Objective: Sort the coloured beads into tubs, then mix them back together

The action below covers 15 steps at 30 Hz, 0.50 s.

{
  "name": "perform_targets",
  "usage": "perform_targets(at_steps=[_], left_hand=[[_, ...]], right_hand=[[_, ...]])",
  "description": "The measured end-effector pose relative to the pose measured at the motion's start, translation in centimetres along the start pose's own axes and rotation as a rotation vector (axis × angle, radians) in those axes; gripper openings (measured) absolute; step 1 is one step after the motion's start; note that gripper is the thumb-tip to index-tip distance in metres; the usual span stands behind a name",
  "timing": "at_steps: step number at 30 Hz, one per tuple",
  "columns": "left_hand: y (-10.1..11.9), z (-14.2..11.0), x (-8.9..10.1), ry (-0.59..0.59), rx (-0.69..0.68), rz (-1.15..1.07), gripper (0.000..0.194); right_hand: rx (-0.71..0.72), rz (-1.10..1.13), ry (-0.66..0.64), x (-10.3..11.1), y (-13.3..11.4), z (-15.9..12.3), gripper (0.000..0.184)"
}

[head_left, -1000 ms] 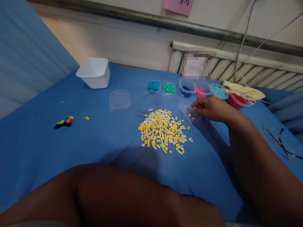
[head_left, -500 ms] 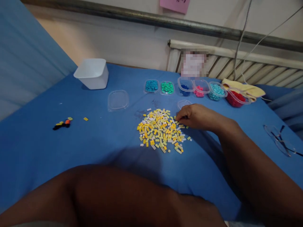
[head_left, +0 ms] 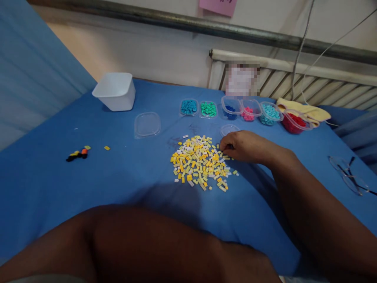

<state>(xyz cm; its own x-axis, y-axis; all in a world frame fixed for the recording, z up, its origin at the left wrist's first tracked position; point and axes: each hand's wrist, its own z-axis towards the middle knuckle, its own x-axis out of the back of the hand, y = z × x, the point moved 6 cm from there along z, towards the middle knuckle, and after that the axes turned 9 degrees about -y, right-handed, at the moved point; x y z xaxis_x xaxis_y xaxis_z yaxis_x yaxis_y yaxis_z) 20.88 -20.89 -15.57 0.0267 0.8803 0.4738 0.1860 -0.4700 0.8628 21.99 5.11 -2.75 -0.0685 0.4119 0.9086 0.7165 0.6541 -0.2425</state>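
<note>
At the upper right edge of a loose pile of small yellow, pale yellow and white toy bricks [head_left: 200,163], my right hand [head_left: 240,145] rests with its fingers curled and pinched together. Whatever lies between its fingertips is hidden. Just behind that hand is a small clear plastic lid or tub [head_left: 229,129], partly covered by it. My left arm lies across the bottom of the view, and my left hand [head_left: 250,261] is dark at the lower edge, its fingers out of sight.
Tubs of teal [head_left: 189,107], green [head_left: 208,109], dark blue [head_left: 230,112], pink [head_left: 248,114], light blue [head_left: 270,114] and red bricks [head_left: 293,122] line the back. A white container [head_left: 114,92], clear lid [head_left: 147,124], black-and-orange pieces [head_left: 77,154], yellow cloth [head_left: 306,110] and glasses [head_left: 349,175] surround the pile.
My right hand has shifted very slightly to the right, away from the pile. The left arm and the bricks look the same.
</note>
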Motion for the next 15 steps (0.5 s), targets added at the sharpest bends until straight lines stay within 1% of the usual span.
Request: perform_targets(at_steps=[2,4,6,8,11,13,15], left_hand=[[0.0,-0.4,0.4,-0.022,-0.03,-0.008,0.032],[0.2,-0.6,0.8,-0.031,-0.045,-0.014,0.03],[0.6,-0.3,0.9,-0.021,-0.04,-0.015,0.029],[1.1,0.4,0.8,0.004,-0.012,-0.01,0.029],[1.7,1.4,0.5,0.037,0.032,0.003,0.026],[1.6,1.5,0.4,0.042,0.038,0.009,0.025],[1.2,1.0,0.6,0.036,0.026,0.014,0.027]], right_hand=[[0.002,0.043,0.023,0.5,-0.3,-0.3,0.021],[-0.009,0.091,0.063,1.3,0.1,-0.8,0.019],[-0.066,0.1,0.12,2.3,1.3,-1.6,0.022],[-0.152,0.069,0.167,3.0,3.2,-2.4,0.026],[-0.242,0.022,0.203,3.3,5.4,-3.2,0.024],[-0.245,0.01,0.224,3.3,5.7,-3.2,0.024],[-0.184,0.038,0.233,3.0,4.5,-2.9,0.025]])
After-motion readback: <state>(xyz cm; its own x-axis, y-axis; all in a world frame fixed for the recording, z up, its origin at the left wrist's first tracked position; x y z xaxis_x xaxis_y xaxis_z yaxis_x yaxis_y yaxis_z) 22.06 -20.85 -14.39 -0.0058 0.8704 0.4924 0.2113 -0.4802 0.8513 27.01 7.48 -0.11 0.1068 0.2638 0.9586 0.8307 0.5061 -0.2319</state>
